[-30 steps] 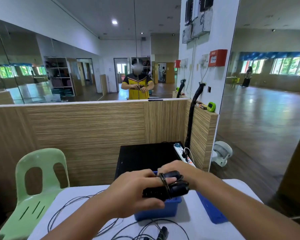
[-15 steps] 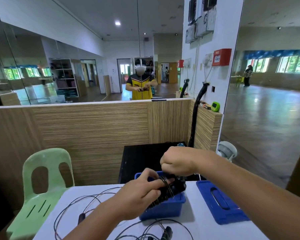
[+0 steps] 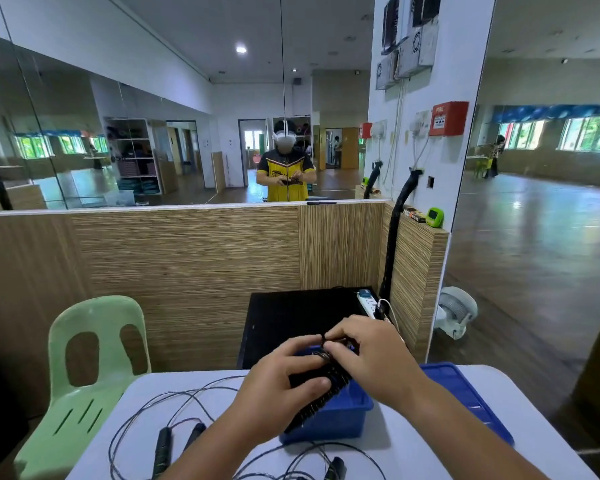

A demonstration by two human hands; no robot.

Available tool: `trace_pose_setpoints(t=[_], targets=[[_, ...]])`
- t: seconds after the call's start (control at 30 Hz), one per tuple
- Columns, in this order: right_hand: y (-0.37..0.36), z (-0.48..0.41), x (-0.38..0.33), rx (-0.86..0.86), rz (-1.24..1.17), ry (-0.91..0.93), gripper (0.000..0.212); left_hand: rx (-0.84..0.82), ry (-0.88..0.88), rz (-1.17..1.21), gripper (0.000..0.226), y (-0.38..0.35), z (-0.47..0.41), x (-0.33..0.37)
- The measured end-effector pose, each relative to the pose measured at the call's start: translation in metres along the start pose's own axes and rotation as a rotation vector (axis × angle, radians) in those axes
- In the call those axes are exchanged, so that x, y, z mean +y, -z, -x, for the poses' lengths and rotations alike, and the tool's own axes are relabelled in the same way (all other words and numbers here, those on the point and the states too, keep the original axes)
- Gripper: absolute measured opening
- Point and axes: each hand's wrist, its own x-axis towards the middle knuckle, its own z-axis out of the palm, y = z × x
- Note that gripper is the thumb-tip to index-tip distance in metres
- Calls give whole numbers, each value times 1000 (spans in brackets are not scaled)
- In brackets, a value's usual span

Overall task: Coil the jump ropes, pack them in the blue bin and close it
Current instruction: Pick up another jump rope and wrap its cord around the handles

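Jump rope (image 3: 336, 375), one coiled bundle of it, is held in both hands just above the blue bin (image 3: 329, 424). The bundle is two black ribbed handles laid side by side with thin cord wound round their upper end. The left hand (image 3: 281, 386) has its grip closed round the handles, fingers over the top and thumb underneath. The right hand (image 3: 368, 351) keeps a narrow grip at the wound end, fingertips pinching the cord wraps.

One bin stands on the white tabletop (image 3: 489, 379), open, at the far edge near the middle. The hands and the bundle cover its mouth, so I cannot tell what lies inside. Its one lid (image 3: 465, 389), also blue, lies flat on the tabletop just right of the bin, partly under the right forearm.

Loose cord (image 3: 146, 410) loops over the near left of the tabletop. Three black handles show among the loops: two close together at the left (image 3: 161, 448) (image 3: 194, 434) and one at the near edge in front of the bin (image 3: 334, 467). How many separate ropes these make I cannot tell.

One green chair (image 3: 84, 375) stands left of the tabletop.
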Motion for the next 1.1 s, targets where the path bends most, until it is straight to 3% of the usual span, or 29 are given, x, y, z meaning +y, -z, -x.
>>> trace_pose_setpoints(t=[0.1, 0.27, 0.37, 0.57, 0.73, 0.83, 0.93, 1.1], targets=[[-3, 8, 4, 18, -27, 23, 13, -22, 0, 63, 31, -2, 3, -1], [-4, 22, 10, -109, -35, 34, 34, -7, 27, 34, 34, -3, 8, -2], [-8, 28, 11, -54, -34, 24, 37, 27, 41, 17, 34, -4, 9, -2], [-14, 35, 3, 91, -6, -16, 32, 112, 83, 38, 36, -7, 10, 1], [-23, 40, 2, 148, 168, -15, 14, 139, 114, -9, 35, -9, 12, 2], [-31, 43, 1, 154, 256, 23, 4, 126, 140, -58, 39, -12, 15, 3], [-39, 46, -4, 142, 306, -7, 8, 130, 167, -134, 43, -16, 17, 4], [-52, 44, -4, 30, 424, -132, 4, 122, 212, -288, 41, -23, 19, 17]])
